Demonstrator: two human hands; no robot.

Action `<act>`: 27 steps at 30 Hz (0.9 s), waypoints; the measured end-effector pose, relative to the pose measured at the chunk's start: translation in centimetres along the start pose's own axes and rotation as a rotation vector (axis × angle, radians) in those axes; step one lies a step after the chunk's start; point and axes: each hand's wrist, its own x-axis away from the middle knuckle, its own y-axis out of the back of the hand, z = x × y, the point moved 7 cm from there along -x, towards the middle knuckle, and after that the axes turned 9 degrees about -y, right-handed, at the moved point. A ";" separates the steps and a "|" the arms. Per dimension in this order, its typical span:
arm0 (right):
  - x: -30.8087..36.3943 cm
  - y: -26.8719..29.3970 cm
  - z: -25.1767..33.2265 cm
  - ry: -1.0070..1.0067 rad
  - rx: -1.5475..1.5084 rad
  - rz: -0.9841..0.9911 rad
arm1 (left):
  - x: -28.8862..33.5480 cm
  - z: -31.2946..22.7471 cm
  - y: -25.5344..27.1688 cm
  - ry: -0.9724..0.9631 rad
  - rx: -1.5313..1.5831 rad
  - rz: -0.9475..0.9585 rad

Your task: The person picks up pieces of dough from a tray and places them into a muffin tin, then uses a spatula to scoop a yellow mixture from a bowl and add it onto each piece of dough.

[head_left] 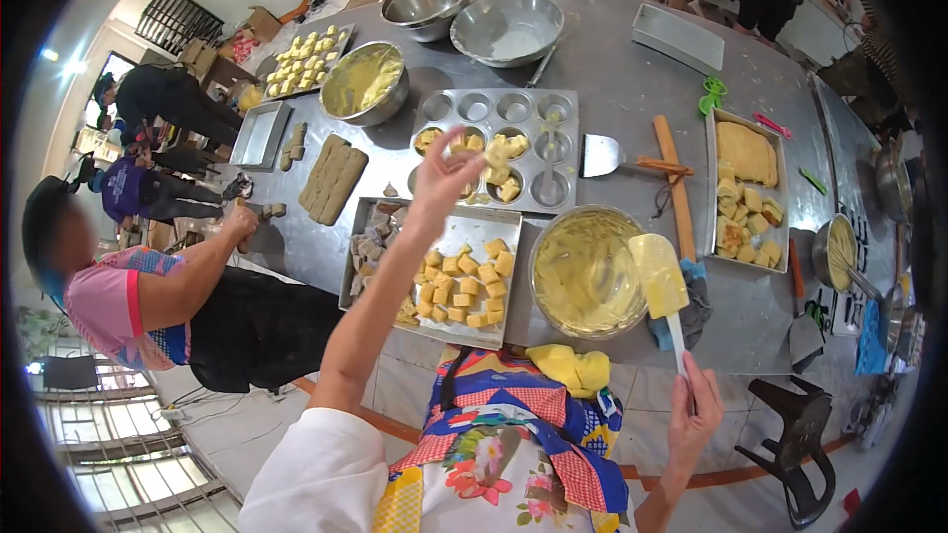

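Note:
My left hand (446, 178) is over the metal muffin tin (565, 166), its fingers apart. A batter-coated yellow piece (504, 150) is by its fingertips, over a cup; I cannot tell whether they touch. Several cups hold yellow pieces. My right hand (697, 403) grips the white handle of a spatula (660, 276), its blade smeared with yellow batter. That blade is raised by the right rim of a mixing bowl (590, 266) coated inside with the same batter. Below my left forearm, a baking tray (484, 336) holds yellow cake cubes and greyish pieces.
At left, a co-worker (148, 306) handles a brownish-grey slab (336, 180). Metal bowls (509, 30) stand at the back. A scraper (600, 155), a rolling pin (673, 188) and a pan of bread pieces (748, 188) lie to the right. A dark chair (798, 439) stands beyond the near edge.

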 end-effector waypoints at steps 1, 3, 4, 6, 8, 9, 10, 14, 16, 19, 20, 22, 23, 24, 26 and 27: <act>-0.1 -0.3 -0.1 0.002 -0.003 -0.004 | -1.5 -0.6 1.6 -0.046 -0.129 -0.020; -0.1 -0.9 -0.1 0.006 -0.005 -0.002 | -4.4 0.0 5.8 -0.091 -0.245 -0.021; 0.0 -1.3 0.0 0.000 0.005 0.001 | -5.1 0.2 6.8 -0.080 -0.266 -0.031; 0.2 -2.0 0.2 -0.012 0.024 0.003 | -6.1 2.1 9.3 -0.058 -0.340 -0.070; 0.4 -2.7 0.1 -0.037 0.014 0.020 | -5.8 4.6 10.9 0.012 -0.365 -0.097; 0.4 -3.0 0.2 -0.048 0.010 0.028 | -5.5 6.1 11.8 0.046 -0.375 -0.111; 0.4 -3.4 0.4 -0.056 0.007 0.033 | -5.1 7.9 12.7 0.071 -0.380 -0.129; -0.1 -4.5 1.6 -0.085 -0.004 0.066 | -4.2 12.0 14.6 0.140 -0.566 -0.162; -0.1 -4.8 1.8 -0.086 0.003 0.065 | -4.1 12.2 13.4 0.132 -0.604 -0.197; -0.1 -5.2 2.3 -0.067 0.009 0.067 | -4.5 12.4 12.9 0.036 -0.740 -0.150; 0.0 -5.3 2.3 -0.064 0.012 0.070 | -4.8 12.6 13.0 -0.013 -0.782 -0.135; 0.2 -5.3 2.5 -0.047 0.050 0.074 | -5.0 12.9 12.6 -0.072 -0.845 -0.127; 0.0 -5.3 2.6 -0.026 0.082 0.079 | -5.7 12.9 12.6 -0.085 -0.877 -0.114; 0.2 -5.5 2.7 -0.011 0.114 0.101 | -5.5 13.3 13.3 -0.081 -0.916 -0.103; 0.4 -5.4 2.6 -0.033 0.100 0.103 | -5.5 11.2 12.4 -0.140 -1.076 -0.104; 0.5 -5.4 2.5 -0.039 0.091 0.105 | -5.2 10.1 12.2 -0.165 -1.195 -0.109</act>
